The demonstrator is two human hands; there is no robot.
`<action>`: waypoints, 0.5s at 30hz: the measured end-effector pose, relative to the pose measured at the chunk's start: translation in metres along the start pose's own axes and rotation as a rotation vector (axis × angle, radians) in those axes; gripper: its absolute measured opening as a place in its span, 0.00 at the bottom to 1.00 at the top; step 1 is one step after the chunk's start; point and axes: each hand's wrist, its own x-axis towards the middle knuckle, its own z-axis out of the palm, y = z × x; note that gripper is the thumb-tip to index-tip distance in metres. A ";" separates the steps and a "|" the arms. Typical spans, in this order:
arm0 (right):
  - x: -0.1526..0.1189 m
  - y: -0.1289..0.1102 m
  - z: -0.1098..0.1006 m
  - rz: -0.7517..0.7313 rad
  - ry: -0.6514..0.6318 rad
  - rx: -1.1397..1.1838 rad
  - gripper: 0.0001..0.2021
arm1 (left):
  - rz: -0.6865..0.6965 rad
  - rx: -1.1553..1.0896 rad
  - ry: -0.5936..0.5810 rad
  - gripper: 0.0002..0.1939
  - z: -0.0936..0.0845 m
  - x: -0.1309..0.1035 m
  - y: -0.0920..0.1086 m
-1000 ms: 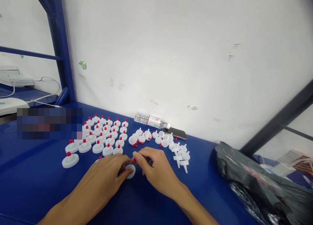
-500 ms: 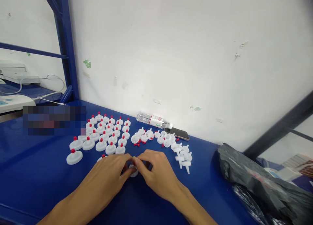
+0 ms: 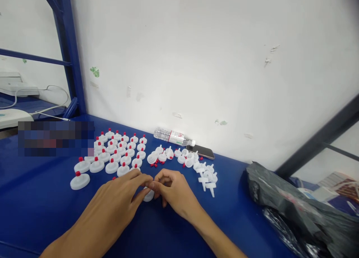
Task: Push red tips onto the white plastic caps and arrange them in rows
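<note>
Illumination is bright, even and diffuse; its source lies outside the view. The white wall (image 3: 213,63) shows no glare. Shadows on the blue table (image 3: 33,198) are faint. Straight frame members bow toward the edges. The black bag (image 3: 291,209) appears slightly soft.

One head-worn camera looks forward and down, close over the blue worktop (image 3: 42,198), facing the white wall (image 3: 210,63) behind it.

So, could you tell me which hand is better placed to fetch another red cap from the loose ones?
Probably the right hand: the loose red caps lie just beyond its fingertips, while the left hand steadies the white disc.
</note>
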 end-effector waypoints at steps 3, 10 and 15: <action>0.001 0.001 -0.001 0.017 -0.035 0.098 0.27 | 0.014 -0.034 -0.026 0.16 0.001 0.006 -0.003; 0.002 -0.004 -0.011 0.016 -0.185 0.089 0.25 | -0.022 -0.033 -0.103 0.15 -0.001 0.009 -0.003; 0.001 -0.013 -0.030 -0.035 0.034 -0.135 0.17 | -0.056 0.073 -0.041 0.15 -0.011 0.011 -0.011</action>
